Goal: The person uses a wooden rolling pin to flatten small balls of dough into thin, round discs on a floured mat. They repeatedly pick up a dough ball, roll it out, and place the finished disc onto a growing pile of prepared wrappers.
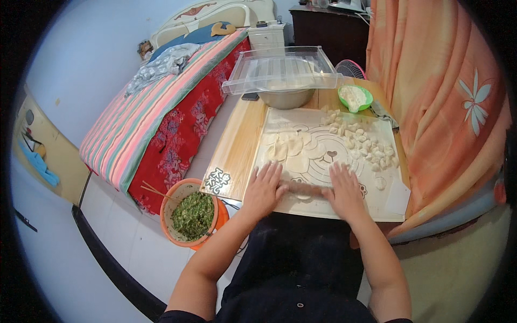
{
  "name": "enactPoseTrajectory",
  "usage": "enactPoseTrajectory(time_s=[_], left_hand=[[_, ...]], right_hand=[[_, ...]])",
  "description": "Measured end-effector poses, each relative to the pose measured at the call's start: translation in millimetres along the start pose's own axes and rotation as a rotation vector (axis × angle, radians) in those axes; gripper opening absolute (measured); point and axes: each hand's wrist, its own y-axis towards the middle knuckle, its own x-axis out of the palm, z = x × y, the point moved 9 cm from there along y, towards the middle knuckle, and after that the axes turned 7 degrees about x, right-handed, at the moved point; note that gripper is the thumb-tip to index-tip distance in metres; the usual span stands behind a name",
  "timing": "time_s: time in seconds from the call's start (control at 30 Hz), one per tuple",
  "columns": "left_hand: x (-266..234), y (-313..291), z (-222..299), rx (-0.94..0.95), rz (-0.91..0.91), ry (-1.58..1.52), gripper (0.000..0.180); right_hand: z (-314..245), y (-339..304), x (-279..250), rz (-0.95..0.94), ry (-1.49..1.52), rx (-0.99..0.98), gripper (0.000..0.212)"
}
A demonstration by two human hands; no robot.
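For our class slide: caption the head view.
Both hands, left hand and right hand, press a rolling pin on a floured mat.

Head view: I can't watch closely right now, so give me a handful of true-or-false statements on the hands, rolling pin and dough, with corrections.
1. Both hands, left hand and right hand, rest flat on the rolling pin. True.
2. The small dough pieces lie on the left of the board. False: they lie on the right of the pastry board.
3. The green bowl holds white flour. True.
4. The orange basin of green filling stands on the table. False: it stands on the floor, to the person's left.
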Motion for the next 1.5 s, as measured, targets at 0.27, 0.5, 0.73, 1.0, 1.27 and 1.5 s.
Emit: enactPoseTrajectory(time_s=[0.27, 0.5, 0.73, 1.0, 1.27, 1.5], left_hand=[[-2, -50, 9, -0.007, -0.102, -0.055, 0.077], [15, -6, -30, -0.145, -0.075, -0.142, 0.069], [-1, -4, 29, 0.175, -0.248, -0.513, 0.044], [15, 12, 24, 0.188, -0.323, -0.515, 0.03], [3, 12, -19, 0.009, -0.023, -0.051, 0.047], [23, -11, -59, -0.225, -0.086, 0.016, 0.063]], right_hand=[[-18, -37, 9, -0.163, -0.048, -0.022, 0.073], [-6, 37, 17, 0.03, -0.008, 0.016, 0.069], [-23, -41, -5, 0.139, 0.143, -0.157, 0.043], [-40, -51, -34, 0.144, 0.193, -0.127, 0.039], [-19, 12, 16, 0.075, 0.008, 0.072, 0.065], [-40, 16, 15, -0.025, 0.004, 0.017, 0.072]])
